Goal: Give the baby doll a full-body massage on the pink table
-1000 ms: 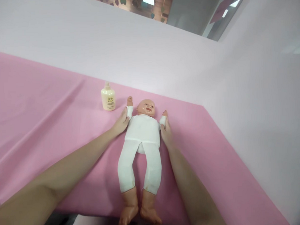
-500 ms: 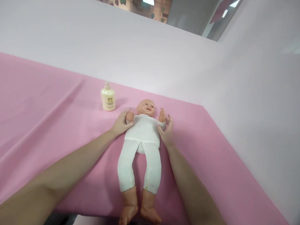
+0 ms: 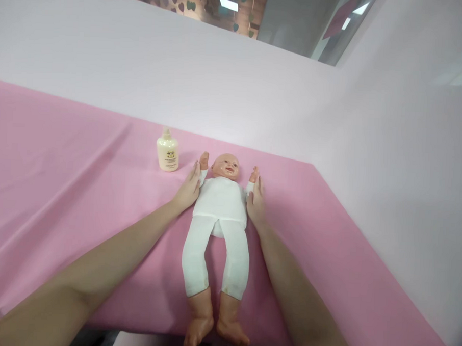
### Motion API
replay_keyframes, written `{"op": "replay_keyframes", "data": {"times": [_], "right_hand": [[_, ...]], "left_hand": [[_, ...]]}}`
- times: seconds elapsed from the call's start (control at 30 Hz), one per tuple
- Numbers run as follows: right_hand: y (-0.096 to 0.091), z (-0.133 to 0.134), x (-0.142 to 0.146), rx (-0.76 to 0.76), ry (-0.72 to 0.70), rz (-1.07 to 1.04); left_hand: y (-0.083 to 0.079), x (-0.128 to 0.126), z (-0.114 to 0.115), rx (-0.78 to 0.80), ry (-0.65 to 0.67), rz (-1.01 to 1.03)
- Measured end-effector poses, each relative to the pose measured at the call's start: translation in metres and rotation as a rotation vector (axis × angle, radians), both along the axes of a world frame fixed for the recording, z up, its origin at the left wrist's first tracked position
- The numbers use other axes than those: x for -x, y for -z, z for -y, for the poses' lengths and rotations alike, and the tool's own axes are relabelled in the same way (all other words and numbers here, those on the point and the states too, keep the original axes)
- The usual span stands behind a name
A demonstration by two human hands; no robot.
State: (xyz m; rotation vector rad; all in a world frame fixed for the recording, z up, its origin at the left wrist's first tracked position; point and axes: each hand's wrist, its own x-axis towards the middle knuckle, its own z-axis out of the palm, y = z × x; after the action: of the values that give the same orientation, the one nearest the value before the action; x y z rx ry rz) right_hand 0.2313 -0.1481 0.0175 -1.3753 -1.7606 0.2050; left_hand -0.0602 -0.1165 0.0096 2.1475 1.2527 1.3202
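On my remote feed, 1 doll (image 3: pixel 220 198) faceup btwn my L hand (image 3: pixel 188 189) & R hand (image 3: pixel 257 200) on pink surface (image 3: pixel 327 238), both flat, fingers straight along its 2 arms, long axis front-to-back, head pointing away past hands, 1 bottle (image 3: pixel 168 153) upright beyond L hand

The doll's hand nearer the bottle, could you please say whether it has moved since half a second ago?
Yes: the doll's hand has moved up the picture, judged against the bottle.
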Motion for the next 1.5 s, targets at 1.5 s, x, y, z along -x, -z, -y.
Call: {"op": "replay_keyframes", "data": {"times": [1.5], "right_hand": [[-0.007, 0.022, 0.01, -0.175, -0.169, -0.144]], "left_hand": [[-0.027, 0.0, 0.021, -0.065, 0.119, -0.122]]}}
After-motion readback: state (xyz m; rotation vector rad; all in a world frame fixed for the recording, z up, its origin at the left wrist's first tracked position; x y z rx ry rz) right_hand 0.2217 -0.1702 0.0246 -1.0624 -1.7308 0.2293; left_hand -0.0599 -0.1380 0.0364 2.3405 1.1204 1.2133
